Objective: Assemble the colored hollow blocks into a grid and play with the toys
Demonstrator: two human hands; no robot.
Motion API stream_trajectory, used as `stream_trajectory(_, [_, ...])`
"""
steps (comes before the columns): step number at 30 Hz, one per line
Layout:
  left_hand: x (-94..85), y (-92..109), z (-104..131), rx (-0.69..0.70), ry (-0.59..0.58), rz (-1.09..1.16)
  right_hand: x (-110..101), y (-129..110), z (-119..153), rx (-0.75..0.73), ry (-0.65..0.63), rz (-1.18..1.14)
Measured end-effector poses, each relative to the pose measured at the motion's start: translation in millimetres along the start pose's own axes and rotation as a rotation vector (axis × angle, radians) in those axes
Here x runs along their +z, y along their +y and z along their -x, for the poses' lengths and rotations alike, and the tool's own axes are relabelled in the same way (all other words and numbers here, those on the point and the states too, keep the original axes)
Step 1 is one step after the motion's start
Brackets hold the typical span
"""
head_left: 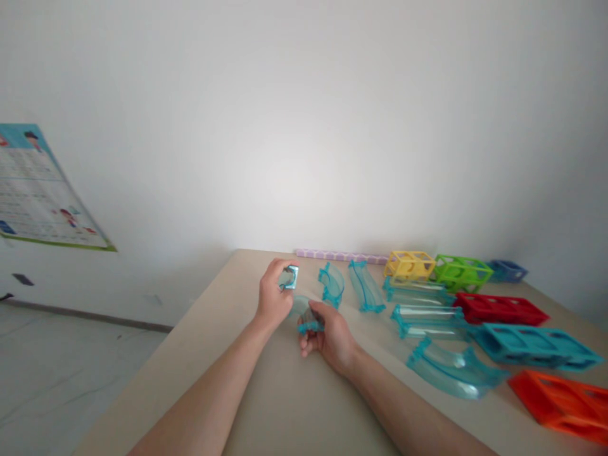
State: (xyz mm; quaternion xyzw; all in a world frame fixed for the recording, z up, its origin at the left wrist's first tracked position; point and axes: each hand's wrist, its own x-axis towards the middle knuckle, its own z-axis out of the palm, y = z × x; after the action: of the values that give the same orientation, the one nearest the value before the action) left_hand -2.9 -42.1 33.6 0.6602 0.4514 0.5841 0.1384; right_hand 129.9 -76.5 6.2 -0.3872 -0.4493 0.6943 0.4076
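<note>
1 poster [42, 190] — on white wall [294, 126], purple-patterned strip [337, 256], marbled floor [61, 373]

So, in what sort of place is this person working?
Probably a children's playroom or classroom: translucent blue track pieces and colourful openwork toy frames lie on the table, and a cartoon poster hangs on the wall.

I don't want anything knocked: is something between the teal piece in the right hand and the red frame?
Yes: a straight translucent teal track lies on the table between the teal piece in the right hand and the red frame.
</note>
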Motion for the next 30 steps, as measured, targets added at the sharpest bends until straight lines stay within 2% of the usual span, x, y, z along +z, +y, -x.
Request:
stream_trajectory(2, [0.3,3.5,1.7,0.023,-0.117,0.081,-1.2,-2.3,1.5,0.043,-0.065,-0.095])
stream_trajectory(4, [0.8,5.5,2.7,-0.016,-0.183,0.17,-2.4,-3.7,2.9,0.048,-0.119,-0.21])
stream_trajectory(7, [1.3,5.1,1.8,-0.164,-0.139,0.306,-2.2,-1.6,3.7,-0.064,-0.137,-0.221])
stream_trajectory(11, [2.7,-0.5,-0.6,-0.259,-0.104,0.46,0.6,3.5,5.7,-0.301,-0.093,0.192])
stream_trajectory(15, [5.4,-3.4,-0.1,-0.272,-0.094,0.501,-0.9,-0.6,9.9,-0.633,0.115,0.688])
stream_trajectory(18, [6.3,-1.5,0.3,-0.284,-0.114,0.505,-4.1,-6.1,11.2,-0.808,0.224,0.792])
stream_trajectory(22, [5.5,1.4,-1.7,-0.295,-0.055,0.477,-6.9,-5.3,7.9,-0.82,0.216,0.787])
stream_trajectory(25, [3.7,2.2,-2.3,-0.284,-0.048,0.492,-8.0,-1.9,4.1,-0.823,0.326,0.835])
stream_trajectory(27, [2.6,2.6,-1.0,-0.25,-0.127,0.501,-8.4,-1.0,2.9,-0.838,0.374,0.864])
stream_trajectory(30, [1.7,3.4,2.4,-0.2,-0.284,0.495,-8.2,-1.9,3.2,-0.835,0.379,0.882])
